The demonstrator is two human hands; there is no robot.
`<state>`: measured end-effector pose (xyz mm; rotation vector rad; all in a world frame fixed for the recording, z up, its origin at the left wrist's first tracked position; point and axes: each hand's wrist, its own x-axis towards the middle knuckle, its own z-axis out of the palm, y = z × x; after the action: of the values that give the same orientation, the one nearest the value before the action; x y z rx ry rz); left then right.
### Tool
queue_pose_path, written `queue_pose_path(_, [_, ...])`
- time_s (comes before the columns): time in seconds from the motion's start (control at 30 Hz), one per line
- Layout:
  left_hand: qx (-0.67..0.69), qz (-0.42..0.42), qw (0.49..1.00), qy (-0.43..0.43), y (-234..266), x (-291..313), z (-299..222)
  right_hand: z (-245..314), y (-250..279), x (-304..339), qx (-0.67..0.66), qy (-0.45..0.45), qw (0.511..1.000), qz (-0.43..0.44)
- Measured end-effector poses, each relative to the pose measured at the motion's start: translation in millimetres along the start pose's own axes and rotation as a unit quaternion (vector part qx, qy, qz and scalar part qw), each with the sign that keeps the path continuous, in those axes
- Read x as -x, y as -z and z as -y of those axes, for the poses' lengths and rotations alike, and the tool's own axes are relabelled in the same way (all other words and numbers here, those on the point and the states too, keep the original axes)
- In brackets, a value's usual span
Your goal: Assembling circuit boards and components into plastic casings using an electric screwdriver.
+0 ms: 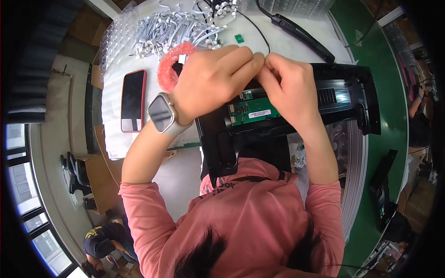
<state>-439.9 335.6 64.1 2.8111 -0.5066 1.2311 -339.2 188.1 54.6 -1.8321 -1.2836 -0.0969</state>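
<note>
My left hand (pixel 218 76), with a watch (pixel 162 112) on the wrist, and my right hand (pixel 292 85) meet above a long black plastic housing (pixel 218 132). Both are closed, thumbs and fingers pinched together at the tips. What they pinch is hidden between the fingers. Below them, a green circuit board (pixel 255 112) with white connectors lies in the housing. By the left hand's knuckles shows a small white connector (pixel 182 59); I cannot tell whether that hand holds it. Behind it sits a roll of pink wrap (pixel 169 72).
A heap of white-plugged cables (pixel 171 32) lies at the back left. Nearer are a red-cased phone (pixel 133 101) and, farther right, a small green board (pixel 239 38). A black handheld tool (pixel 303 37) with a cord lies behind the housing. Another person (pixel 109 241) is at lower left.
</note>
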Motion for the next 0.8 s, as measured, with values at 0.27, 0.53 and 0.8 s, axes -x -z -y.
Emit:
queue_pose_path(0.27, [0.016,0.402,0.911,0.089,2.3,39.3,-27.3,-28.8,0.3,50.9,-0.014,-0.105,0.986,0.125])
queue_pose_path(0.53, [-0.017,0.432,0.890,0.144,-12.8,36.4,-26.7,-48.1,-9.9,68.6,0.151,-0.147,0.973,0.092])
queue_pose_path(0.8, [-0.080,0.341,0.927,-0.137,-17.8,33.8,-41.1,-40.6,-27.0,68.3,0.215,-0.151,0.961,0.092])
